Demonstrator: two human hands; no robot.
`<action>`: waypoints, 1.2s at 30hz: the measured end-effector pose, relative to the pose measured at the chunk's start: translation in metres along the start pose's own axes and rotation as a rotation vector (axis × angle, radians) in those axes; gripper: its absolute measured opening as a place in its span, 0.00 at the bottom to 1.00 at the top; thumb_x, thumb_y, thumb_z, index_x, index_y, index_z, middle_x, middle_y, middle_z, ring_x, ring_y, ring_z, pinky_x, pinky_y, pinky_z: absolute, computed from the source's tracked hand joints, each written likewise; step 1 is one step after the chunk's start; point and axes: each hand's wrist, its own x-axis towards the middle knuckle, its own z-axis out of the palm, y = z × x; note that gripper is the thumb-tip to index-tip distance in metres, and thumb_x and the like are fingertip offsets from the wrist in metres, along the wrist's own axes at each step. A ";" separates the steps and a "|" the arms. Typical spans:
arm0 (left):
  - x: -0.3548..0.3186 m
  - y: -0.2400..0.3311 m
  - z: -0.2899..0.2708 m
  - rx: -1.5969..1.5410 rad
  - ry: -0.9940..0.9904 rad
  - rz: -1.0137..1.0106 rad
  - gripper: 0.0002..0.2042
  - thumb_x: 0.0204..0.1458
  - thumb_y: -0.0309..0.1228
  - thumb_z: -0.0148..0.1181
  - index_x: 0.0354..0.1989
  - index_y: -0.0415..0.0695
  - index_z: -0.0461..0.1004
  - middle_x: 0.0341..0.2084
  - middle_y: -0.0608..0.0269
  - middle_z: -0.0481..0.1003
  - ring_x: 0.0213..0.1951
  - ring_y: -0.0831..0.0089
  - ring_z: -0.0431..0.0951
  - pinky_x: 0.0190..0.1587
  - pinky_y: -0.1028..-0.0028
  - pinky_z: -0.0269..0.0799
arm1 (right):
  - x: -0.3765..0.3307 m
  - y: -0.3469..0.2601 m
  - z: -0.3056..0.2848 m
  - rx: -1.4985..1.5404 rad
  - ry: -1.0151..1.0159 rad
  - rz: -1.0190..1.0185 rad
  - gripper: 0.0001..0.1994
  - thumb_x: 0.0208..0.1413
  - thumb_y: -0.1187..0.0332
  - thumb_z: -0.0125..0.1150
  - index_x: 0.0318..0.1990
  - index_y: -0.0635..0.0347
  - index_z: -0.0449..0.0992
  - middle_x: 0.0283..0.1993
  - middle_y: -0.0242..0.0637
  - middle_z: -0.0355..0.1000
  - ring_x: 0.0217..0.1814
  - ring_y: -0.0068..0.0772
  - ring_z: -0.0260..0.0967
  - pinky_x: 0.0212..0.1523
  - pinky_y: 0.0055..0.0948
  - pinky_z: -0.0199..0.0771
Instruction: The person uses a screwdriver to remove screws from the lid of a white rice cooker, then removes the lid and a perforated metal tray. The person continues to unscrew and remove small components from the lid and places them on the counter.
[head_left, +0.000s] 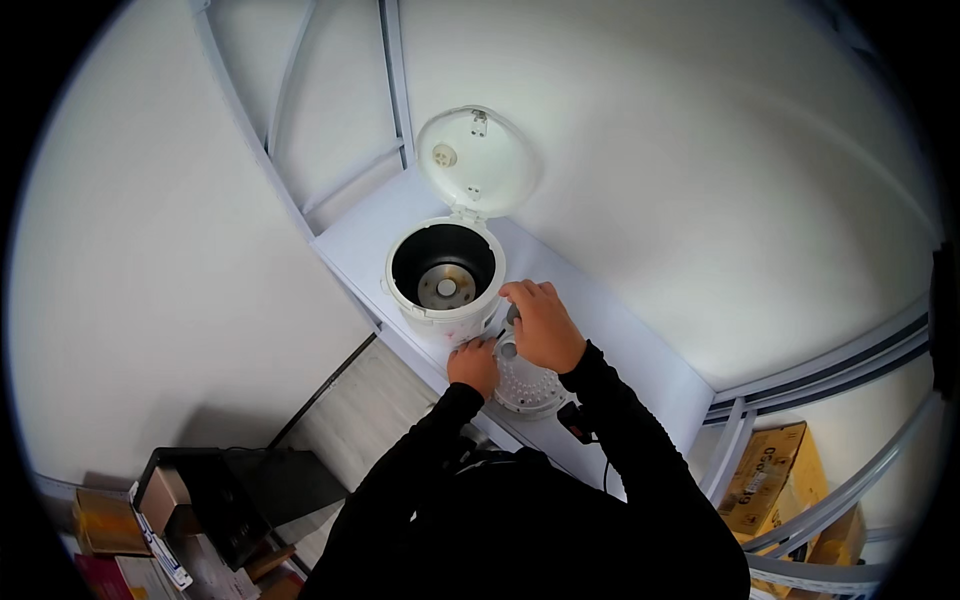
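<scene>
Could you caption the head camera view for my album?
Left hand and right hand at a round, dotted piece beside a white rice cooker, its lid raised.

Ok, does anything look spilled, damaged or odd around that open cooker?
Yes: brownish marks discolour the metal plate at the bottom of the open rice cooker, standing out against the grey. Whether they're spills or scorching, I can't tell.

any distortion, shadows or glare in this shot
All in the head view: fisheye distortion bows the grey metal rails; a soft shadow dims the white wall right of the raised white oval lid; the black fabric sleeves lose most detail; no harsh glare stands out.
</scene>
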 end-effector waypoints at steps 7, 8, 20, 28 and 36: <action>0.002 0.003 -0.002 0.007 0.030 0.005 0.14 0.54 0.31 0.56 0.48 0.51 0.80 0.42 0.57 0.81 0.47 0.52 0.82 0.50 0.54 0.76 | -0.001 -0.006 0.007 -0.034 -0.136 0.308 0.15 0.53 0.72 0.65 0.48 0.59 0.72 0.44 0.46 0.69 0.45 0.56 0.70 0.46 0.49 0.72; 0.003 0.002 0.001 -0.003 0.037 0.008 0.13 0.54 0.31 0.56 0.47 0.50 0.80 0.41 0.57 0.81 0.46 0.52 0.82 0.48 0.54 0.77 | 0.000 -0.004 0.009 -0.018 -0.097 0.236 0.14 0.53 0.71 0.65 0.47 0.59 0.72 0.44 0.46 0.69 0.44 0.56 0.70 0.45 0.49 0.72; 0.008 0.007 -0.003 0.039 -0.026 -0.014 0.10 0.52 0.31 0.57 0.42 0.48 0.79 0.38 0.54 0.82 0.40 0.51 0.84 0.40 0.55 0.81 | 0.003 0.000 0.008 0.016 -0.059 0.128 0.16 0.53 0.71 0.66 0.49 0.60 0.72 0.47 0.47 0.69 0.47 0.56 0.72 0.47 0.49 0.73; 0.011 0.019 -0.011 0.039 -0.037 -0.077 0.11 0.52 0.30 0.58 0.43 0.46 0.76 0.35 0.52 0.83 0.37 0.50 0.85 0.38 0.52 0.81 | 0.006 -0.015 -0.001 0.008 -0.191 0.394 0.15 0.53 0.75 0.62 0.49 0.60 0.73 0.47 0.47 0.70 0.47 0.57 0.71 0.47 0.50 0.73; 0.011 0.017 -0.011 0.003 0.025 -0.038 0.11 0.50 0.30 0.59 0.42 0.46 0.76 0.35 0.54 0.82 0.37 0.51 0.85 0.38 0.54 0.80 | 0.003 -0.013 0.001 0.033 -0.005 0.196 0.16 0.54 0.73 0.65 0.50 0.59 0.74 0.47 0.48 0.69 0.44 0.54 0.72 0.44 0.45 0.75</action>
